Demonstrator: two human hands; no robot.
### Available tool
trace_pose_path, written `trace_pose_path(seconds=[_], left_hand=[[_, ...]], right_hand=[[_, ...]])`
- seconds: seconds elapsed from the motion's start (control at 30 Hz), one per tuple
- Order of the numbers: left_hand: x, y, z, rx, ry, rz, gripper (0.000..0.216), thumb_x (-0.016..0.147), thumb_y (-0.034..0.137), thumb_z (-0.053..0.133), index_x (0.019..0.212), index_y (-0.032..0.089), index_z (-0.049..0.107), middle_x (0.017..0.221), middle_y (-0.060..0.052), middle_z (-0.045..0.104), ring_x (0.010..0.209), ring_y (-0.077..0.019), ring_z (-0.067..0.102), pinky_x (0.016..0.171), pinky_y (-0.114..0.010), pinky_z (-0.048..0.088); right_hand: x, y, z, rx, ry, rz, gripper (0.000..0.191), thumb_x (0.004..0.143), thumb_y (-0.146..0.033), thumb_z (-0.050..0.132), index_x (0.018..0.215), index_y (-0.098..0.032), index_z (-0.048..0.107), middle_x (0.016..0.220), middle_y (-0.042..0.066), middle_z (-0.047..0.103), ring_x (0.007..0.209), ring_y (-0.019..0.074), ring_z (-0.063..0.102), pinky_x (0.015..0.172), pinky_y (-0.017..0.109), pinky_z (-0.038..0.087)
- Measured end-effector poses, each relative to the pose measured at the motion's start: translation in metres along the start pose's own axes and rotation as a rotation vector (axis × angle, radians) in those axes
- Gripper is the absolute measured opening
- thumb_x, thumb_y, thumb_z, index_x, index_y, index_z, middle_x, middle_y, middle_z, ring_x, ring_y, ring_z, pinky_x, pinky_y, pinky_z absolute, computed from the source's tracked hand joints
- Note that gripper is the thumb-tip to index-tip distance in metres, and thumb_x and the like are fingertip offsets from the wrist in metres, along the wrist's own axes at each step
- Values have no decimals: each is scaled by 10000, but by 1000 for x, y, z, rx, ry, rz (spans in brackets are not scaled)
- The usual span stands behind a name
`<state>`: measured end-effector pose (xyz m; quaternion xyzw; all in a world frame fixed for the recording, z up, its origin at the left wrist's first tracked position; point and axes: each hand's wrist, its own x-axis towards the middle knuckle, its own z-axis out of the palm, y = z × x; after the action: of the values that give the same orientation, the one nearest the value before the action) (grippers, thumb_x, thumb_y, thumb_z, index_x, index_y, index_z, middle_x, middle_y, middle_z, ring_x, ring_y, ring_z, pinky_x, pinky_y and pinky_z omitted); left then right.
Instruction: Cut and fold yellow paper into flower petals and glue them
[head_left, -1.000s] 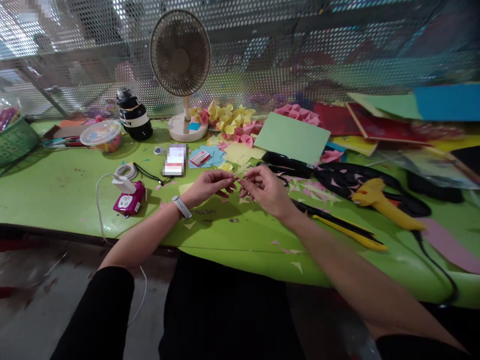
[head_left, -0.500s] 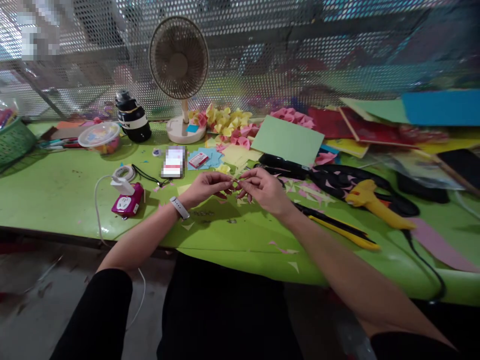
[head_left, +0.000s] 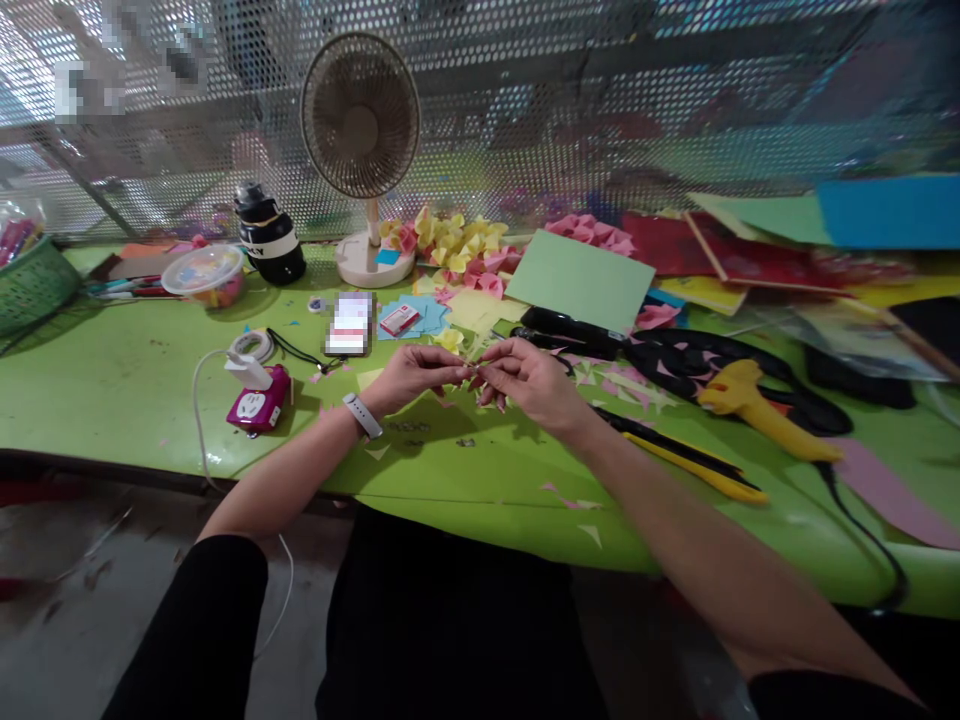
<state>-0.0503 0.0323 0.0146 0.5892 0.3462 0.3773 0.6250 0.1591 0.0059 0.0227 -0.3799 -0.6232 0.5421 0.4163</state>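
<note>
My left hand [head_left: 421,377] and my right hand [head_left: 526,380] meet fingertip to fingertip over the green table [head_left: 450,480]. Both are closed in a pinch on something small, too hidden by the fingers to name. A white band [head_left: 362,415] circles my left wrist. Just beyond the hands lie a folded yellow paper flower [head_left: 450,340], pale yellow paper squares [head_left: 480,308], blue paper squares [head_left: 427,315] and a small red and white box [head_left: 400,320]. Small shiny bits [head_left: 465,442] and paper scraps [head_left: 589,533] are scattered on the near side.
At the back stand a fan [head_left: 361,130], a black bottle [head_left: 268,240] and piled paper flowers [head_left: 457,240]. To the left are a purple power socket [head_left: 259,405] and a phone [head_left: 350,322]. A yellow glue gun [head_left: 765,405] and a yellow-black long tool [head_left: 694,470] lie right.
My hands stay together, with the fingertips slightly shifted and the left fingers a little straighter. The whole view has moved slightly.
</note>
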Motion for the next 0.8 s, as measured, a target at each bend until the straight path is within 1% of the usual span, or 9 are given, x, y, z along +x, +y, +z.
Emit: trace_pose_path(seconds=[0.13, 0.27, 0.4, 0.57, 0.7, 0.8], left_hand=[[-1, 2, 0, 16, -6, -1, 369, 690, 434, 869, 891, 136, 784, 844, -59, 754, 695, -102, 666, 573, -204, 564], [-3, 3, 1, 25, -27, 5, 374, 710, 440, 858, 906, 132, 781, 853, -66, 753, 696, -101, 665, 572, -205, 568], [-3, 4, 3, 23, -12, 27, 368, 728, 438, 843, 900, 120, 773, 834, -62, 750, 656, -91, 654, 550, -200, 559], [-3, 4, 4, -24, -19, -4, 407, 676, 376, 883, 968, 119, 763, 912, -79, 768, 735, -128, 698, 581, -228, 590], [-3, 3, 4, -2, -5, -2, 335, 725, 362, 851, 947, 126, 769, 889, -77, 768, 733, -126, 699, 567, -215, 580], [-3, 3, 4, 5, -10, 5, 343, 738, 382, 841, 952, 123, 773, 880, -78, 766, 733, -133, 702, 567, -229, 587]], right_hand=[[-2, -3, 0, -20, -20, 29, 452, 811, -547, 768, 994, -204, 536, 773, 36, 728, 613, 174, 702, 502, 279, 514], [-2, -2, 0, -18, -38, 33, 489, 794, -554, 777, 1021, -203, 523, 758, 39, 727, 598, 187, 694, 486, 284, 502], [0, 3, 0, -13, -39, 20, 504, 806, -557, 762, 1064, -200, 519, 720, 17, 696, 594, 194, 695, 479, 286, 506], [1, 7, 2, -11, 45, -5, 497, 811, -535, 763, 1085, -210, 506, 763, 4, 688, 533, 156, 664, 441, 264, 474], [0, 8, 1, -5, 25, 5, 496, 824, -522, 757, 1123, -215, 508, 719, -15, 675, 494, 145, 636, 417, 257, 460], [0, 9, 0, 8, 6, -7, 487, 838, -528, 744, 1133, -222, 505, 722, -14, 685, 491, 144, 633, 409, 253, 457]])
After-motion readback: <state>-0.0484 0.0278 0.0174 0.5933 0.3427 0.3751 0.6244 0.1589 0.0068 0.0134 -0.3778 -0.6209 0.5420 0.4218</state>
